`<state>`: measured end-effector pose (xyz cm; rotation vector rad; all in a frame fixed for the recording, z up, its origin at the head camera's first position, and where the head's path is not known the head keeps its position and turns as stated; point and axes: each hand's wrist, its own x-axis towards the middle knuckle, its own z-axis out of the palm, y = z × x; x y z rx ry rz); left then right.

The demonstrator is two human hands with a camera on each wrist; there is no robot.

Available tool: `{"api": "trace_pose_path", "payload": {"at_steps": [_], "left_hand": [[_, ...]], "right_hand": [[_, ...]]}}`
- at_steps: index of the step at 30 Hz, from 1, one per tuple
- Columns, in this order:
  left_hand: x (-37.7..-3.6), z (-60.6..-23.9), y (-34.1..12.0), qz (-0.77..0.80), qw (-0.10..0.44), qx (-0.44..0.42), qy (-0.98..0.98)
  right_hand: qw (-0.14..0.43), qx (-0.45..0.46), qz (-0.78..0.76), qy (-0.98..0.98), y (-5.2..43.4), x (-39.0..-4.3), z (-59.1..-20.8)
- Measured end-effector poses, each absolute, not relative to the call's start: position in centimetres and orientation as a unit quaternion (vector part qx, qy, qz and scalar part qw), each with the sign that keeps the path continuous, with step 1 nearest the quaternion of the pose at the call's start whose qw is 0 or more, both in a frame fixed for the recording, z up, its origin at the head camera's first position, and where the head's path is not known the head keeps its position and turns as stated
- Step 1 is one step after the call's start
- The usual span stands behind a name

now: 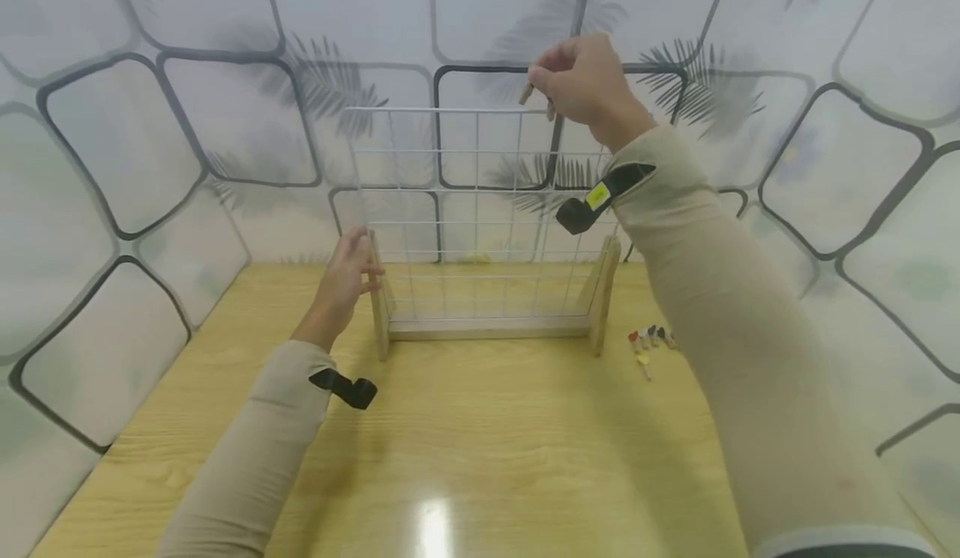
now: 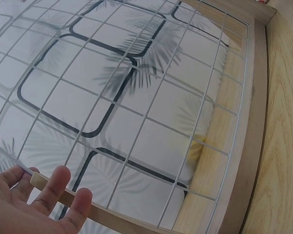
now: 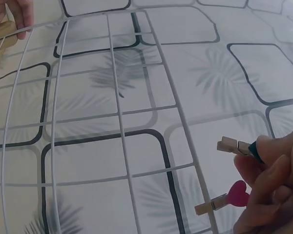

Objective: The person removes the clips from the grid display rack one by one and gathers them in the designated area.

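Observation:
A white wire grid rack (image 1: pixel 495 222) stands upright in a wooden base (image 1: pixel 487 327). My left hand (image 1: pixel 347 279) holds the rack's left wooden upright near its top, with fingers on both sides of the wood (image 2: pixel 66 197). My right hand (image 1: pixel 588 79) is at the top edge, towards the right. Its thumb and finger pinch a small clothespin with a dark green end (image 3: pixel 236 146), apart from the wire. A second clothespin, with a pink heart (image 3: pixel 238 194), lies across the edge wire by the other fingers; whether it is clipped there I cannot tell.
Several small clothespins with coloured ends (image 1: pixel 651 337) lie on the wooden table (image 1: pixel 480 450), right of the rack. Behind it hangs a pale patterned curtain (image 1: pixel 225 117), which also runs along both sides.

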<state>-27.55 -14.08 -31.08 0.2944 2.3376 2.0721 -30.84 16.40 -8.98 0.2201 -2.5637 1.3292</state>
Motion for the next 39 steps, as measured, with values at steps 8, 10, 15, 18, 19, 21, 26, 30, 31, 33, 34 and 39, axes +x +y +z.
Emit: {"api": "trace_pose_path", "payload": {"at_steps": [8,10,15,18,19,21,26,30,31,33,34,39], "left_hand": [[-27.8,-31.2,-14.0,0.661,0.004,0.095,0.744],[-27.9,-31.2,-14.0,0.662,0.004,0.095,0.743],[-27.9,-31.3,-14.1,0.662,0.004,0.095,0.743],[-27.9,-31.3,-14.2,0.661,0.002,0.096,0.744],[-27.9,-31.3,-14.2,0.66,0.001,0.096,0.745],[-27.8,-31.3,-14.3,0.659,0.001,0.096,0.746],[-27.8,-31.2,-14.3,0.658,0.003,0.097,0.746],[-27.7,-31.1,-14.2,0.66,0.005,0.099,0.745],[-27.7,-31.1,-14.2,0.661,0.006,0.101,0.744],[-27.7,-31.1,-14.2,0.661,0.006,0.103,0.743],[-27.7,-31.1,-14.2,0.661,0.006,0.103,0.743],[-27.9,-31.2,-14.2,0.66,0.01,0.103,0.744]], "right_hand": [[0.055,0.143,0.468,-0.87,18.3,-29.3,-10.4],[0.048,0.149,0.465,-0.872,19.0,-28.8,-11.3],[0.026,0.146,0.462,-0.874,21.2,-27.4,-13.9],[0.017,0.143,0.455,-0.879,22.7,-26.6,-16.0],[0.016,0.143,0.449,-0.882,23.3,-26.3,-16.8],[0.016,0.14,0.444,-0.885,24.5,-25.9,-18.6],[0.003,0.122,0.44,-0.89,27.9,-25.2,-23.4],[-0.011,0.095,0.414,-0.905,30.5,-24.7,-27.4],[-0.017,0.089,0.403,-0.911,31.2,-24.5,-28.3],[-0.025,0.076,0.388,-0.918,32.4,-24.2,-30.2],[-0.03,0.071,0.386,-0.919,33.0,-24.1,-31.1],[-0.061,0.046,0.389,-0.918,36.2,-23.4,-35.4]]}}
